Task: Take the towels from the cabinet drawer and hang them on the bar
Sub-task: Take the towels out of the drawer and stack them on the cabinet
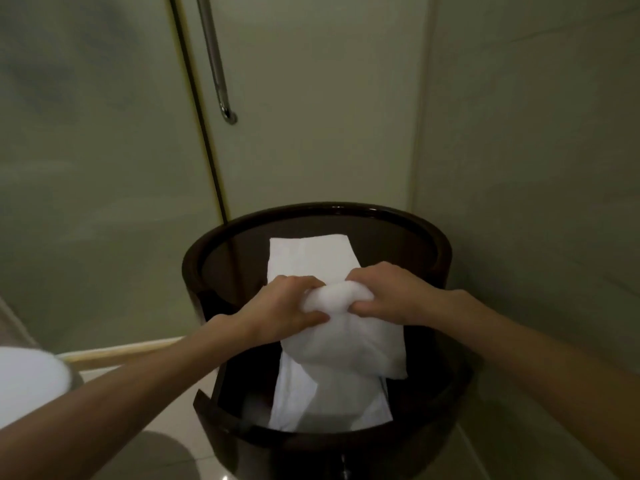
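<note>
A round dark wooden cabinet (440, 247) stands in the corner, its curved drawer (221, 415) pulled open toward me. Both my hands grip one white towel (346, 344) at its bunched top edge, above the drawer. My left hand (280, 306) pinches the left side, my right hand (388, 296) the right. The towel hangs down over more white towels (329, 407) lying in the drawer. A flat white towel (311, 258) rests on the cabinet's top. A metal bar (216, 64) runs vertically on the glass door above and left of the cabinet.
A frosted glass door with a dark frame (201, 133) fills the left. A tiled wall (536, 150) closes the right side. A white rounded fixture (27, 379) sits at the lower left, on a pale tiled floor (166, 455).
</note>
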